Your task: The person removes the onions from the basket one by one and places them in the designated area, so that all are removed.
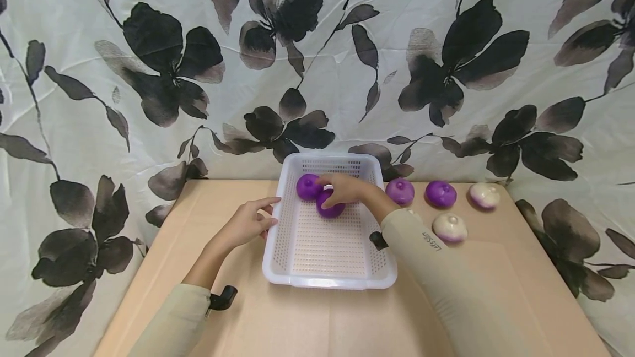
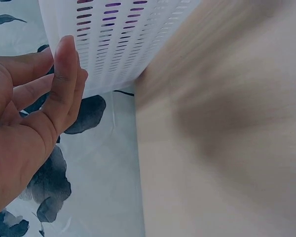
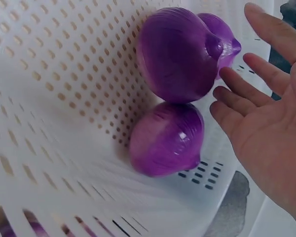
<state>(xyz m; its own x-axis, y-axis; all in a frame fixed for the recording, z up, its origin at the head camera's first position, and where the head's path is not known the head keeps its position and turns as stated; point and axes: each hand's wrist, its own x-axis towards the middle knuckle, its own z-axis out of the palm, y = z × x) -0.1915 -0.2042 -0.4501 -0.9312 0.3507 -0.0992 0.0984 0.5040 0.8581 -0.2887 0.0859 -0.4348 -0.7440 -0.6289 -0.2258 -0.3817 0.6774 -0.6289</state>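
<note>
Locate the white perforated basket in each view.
Head: white basket sits centre on the table, between both hands.
Left wrist: its slotted wall fills the top, beside the fingers.
Right wrist: its inside fills the left.
Shared landmark: the purple onions inside it.

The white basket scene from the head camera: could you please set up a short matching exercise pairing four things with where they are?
Things:
1. left hand
2. right hand
3. two purple onions
4. pale onion

Places:
A. inside the white basket, at its far end
B. on the table, right of the basket, nearest the right sleeve
C. at the basket's left rim
D. reaching into the basket, over the purple onions

Pairs: 1-C, 2-D, 3-A, 4-B
</note>
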